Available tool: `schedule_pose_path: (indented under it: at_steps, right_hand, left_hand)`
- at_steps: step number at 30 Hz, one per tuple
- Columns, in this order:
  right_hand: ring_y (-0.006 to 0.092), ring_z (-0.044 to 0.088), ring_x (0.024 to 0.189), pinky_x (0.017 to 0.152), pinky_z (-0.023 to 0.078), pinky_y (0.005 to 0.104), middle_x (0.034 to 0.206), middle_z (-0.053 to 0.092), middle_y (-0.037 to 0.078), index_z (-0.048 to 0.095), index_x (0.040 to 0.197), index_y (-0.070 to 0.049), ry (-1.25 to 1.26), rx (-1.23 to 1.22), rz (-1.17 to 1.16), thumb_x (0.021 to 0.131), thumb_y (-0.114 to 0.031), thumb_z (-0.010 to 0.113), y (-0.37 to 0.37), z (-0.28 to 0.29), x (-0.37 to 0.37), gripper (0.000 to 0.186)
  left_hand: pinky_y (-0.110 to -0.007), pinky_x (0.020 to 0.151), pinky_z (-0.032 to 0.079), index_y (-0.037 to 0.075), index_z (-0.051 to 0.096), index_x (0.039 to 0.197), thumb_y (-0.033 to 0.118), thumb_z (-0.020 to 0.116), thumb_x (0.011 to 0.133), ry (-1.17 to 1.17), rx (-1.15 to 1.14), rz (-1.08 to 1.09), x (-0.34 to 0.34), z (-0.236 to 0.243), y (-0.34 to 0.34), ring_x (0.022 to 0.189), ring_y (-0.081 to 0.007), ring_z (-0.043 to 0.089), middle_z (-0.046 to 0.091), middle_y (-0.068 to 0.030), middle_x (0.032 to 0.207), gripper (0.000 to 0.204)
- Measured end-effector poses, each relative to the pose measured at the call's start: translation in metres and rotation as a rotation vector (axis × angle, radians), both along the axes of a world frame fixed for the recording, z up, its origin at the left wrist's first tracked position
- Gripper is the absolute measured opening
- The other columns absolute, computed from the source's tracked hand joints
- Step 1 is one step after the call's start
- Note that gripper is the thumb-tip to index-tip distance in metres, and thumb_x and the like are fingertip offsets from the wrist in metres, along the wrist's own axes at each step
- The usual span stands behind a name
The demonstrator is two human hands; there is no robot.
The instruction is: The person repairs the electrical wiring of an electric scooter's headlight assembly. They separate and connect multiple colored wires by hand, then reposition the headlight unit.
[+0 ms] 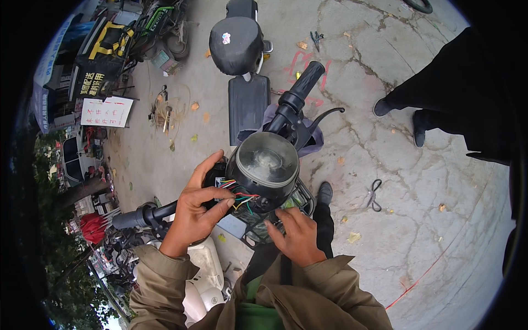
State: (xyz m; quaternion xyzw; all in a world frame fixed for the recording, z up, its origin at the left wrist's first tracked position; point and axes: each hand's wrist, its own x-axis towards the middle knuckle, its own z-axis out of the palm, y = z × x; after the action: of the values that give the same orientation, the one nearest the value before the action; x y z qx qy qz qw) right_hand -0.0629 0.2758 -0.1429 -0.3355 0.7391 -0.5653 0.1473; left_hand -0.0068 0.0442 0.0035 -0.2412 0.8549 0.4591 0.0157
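Wires [248, 196], centre of frame, beside the round housing [268, 159] | my left hand [193, 213]: thumb and forefinger pinched on them | my right hand [297, 234]: half-curled just below, hold unclear | risk: I could snap one by tugging hard, or mismatch tangled colours

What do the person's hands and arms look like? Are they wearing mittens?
No mittens! The left hand and right hand are both bare, with no gloves to be seen. Both arms wear long, loose, brownish-olive jacket sleeves that look creased, with wide cuffs ending around the wrists. I see no pictures or stripes on them.
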Motion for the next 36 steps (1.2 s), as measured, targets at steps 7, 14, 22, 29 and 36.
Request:
schedule_pose_path:
  at_steps: [7, 14, 22, 29, 36]
  right_hand:
    - [0.0293, 0.068, 0.073, 0.061, 0.055, 0.0399, 0.103, 0.067, 0.012, 0.073, 0.113, 0.001, -0.002, -0.037, 0.092, 0.085, -0.016, 0.089, 0.003, -0.008, -0.004, 0.036]
    - [0.0286, 0.069, 0.074, 0.062, 0.056, 0.0404, 0.104, 0.068, 0.012, 0.072, 0.108, -0.001, -0.083, -0.053, 0.082, 0.084, -0.014, 0.088, -0.001, -0.012, -0.002, 0.032]
    - [0.0312, 0.069, 0.074, 0.064, 0.056, 0.0424, 0.101, 0.068, 0.013, 0.074, 0.106, -0.003, -0.237, 0.004, 0.109, 0.084, -0.018, 0.088, -0.001, -0.002, -0.010, 0.030]
    - [0.0340, 0.069, 0.087, 0.076, 0.055, 0.0391, 0.104, 0.069, 0.018, 0.075, 0.110, 0.005, -0.583, -0.167, 0.217, 0.092, -0.011, 0.085, -0.003, -0.008, -0.028, 0.026]
    - [0.0218, 0.060, 0.080, 0.072, 0.049, 0.0338, 0.097, 0.063, 0.012, 0.071, 0.104, 0.005, -0.719, -0.190, 0.266, 0.099, -0.012, 0.082, -0.001, -0.011, -0.029, 0.022]
  left_hand:
    - [-0.049, 0.127, 0.038, 0.003, 0.086, 0.100, -0.005, 0.081, 0.087, -0.060, -0.011, -0.043, -0.006, 0.006, -0.002, 0.156, -0.0414, 0.050, 0.043, -0.0283, 0.171, 0.017]
    - [-0.050, 0.126, 0.040, 0.006, 0.088, 0.101, 0.001, 0.085, 0.085, -0.098, -0.055, -0.048, -0.003, 0.006, -0.005, 0.153, -0.0427, 0.053, 0.045, -0.0289, 0.170, 0.017]
    - [-0.050, 0.125, 0.041, 0.007, 0.088, 0.100, 0.000, 0.085, 0.085, -0.100, -0.058, -0.036, -0.002, 0.006, -0.005, 0.152, -0.0428, 0.055, 0.046, -0.0292, 0.169, 0.017]
    - [-0.050, 0.127, 0.039, 0.005, 0.086, 0.100, -0.004, 0.082, 0.086, -0.060, -0.015, -0.040, -0.004, 0.002, -0.004, 0.155, -0.0430, 0.051, 0.044, -0.0279, 0.171, 0.017]
    - [-0.046, 0.125, 0.039, 0.004, 0.086, 0.101, -0.004, 0.081, 0.086, -0.022, -0.011, -0.053, -0.001, 0.001, -0.005, 0.154, -0.0388, 0.052, 0.045, -0.0272, 0.171, 0.018]
